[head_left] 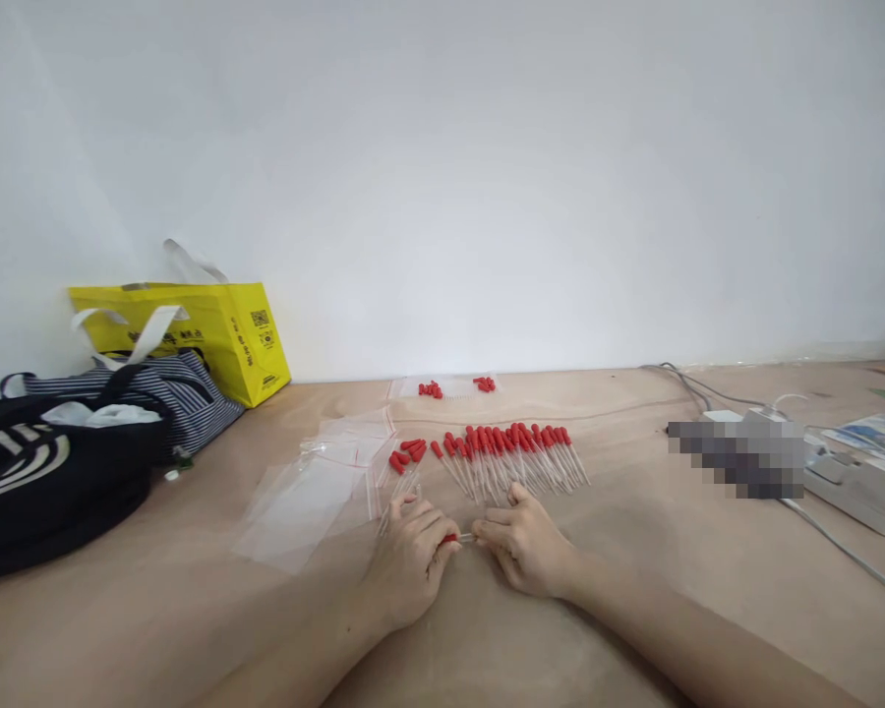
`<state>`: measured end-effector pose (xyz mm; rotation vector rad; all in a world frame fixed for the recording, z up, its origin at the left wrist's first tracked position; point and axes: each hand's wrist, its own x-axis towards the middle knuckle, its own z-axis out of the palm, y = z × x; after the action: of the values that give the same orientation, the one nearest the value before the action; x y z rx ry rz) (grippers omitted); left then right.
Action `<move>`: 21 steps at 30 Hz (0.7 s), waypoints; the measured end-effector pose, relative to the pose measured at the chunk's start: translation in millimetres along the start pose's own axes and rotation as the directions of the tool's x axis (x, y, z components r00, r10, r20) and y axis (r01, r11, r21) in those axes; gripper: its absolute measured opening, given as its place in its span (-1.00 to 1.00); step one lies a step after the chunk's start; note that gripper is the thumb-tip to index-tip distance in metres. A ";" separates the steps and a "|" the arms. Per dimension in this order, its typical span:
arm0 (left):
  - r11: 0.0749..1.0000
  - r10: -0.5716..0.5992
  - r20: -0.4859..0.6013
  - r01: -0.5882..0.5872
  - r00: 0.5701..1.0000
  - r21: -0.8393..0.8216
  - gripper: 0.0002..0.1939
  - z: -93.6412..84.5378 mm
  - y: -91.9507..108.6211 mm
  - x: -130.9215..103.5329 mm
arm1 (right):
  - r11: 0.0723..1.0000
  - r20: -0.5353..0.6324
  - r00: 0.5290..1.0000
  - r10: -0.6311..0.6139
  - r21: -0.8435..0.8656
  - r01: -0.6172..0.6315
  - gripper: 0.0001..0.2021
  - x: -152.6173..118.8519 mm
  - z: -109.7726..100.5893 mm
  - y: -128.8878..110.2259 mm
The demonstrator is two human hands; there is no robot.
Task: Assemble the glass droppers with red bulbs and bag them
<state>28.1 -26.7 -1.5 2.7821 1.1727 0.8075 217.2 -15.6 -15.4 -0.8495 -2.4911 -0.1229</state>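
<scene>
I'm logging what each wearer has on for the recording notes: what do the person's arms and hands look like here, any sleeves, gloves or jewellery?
Both forearms are bare as far as the picture shows, with no sleeve edge in view. The left hand and right hand wear no gloves. No watch, bracelet or ring shows on the visible wrists and fingers. The nails look short and unpainted, though they are small in this view.
</scene>
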 end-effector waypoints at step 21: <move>0.983 -0.157 -0.060 0.150 0.986 -0.108 -0.82 7.0 -22.7 6.6 | 0.983 -0.120 0.978 0.172 0.080 -0.163 -0.77 -2.2 8.5 10.7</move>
<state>20.2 -4.7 -9.3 2.5638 1.2971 0.9266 221.4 -6.2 -24.7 -0.9862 -2.2819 -0.0301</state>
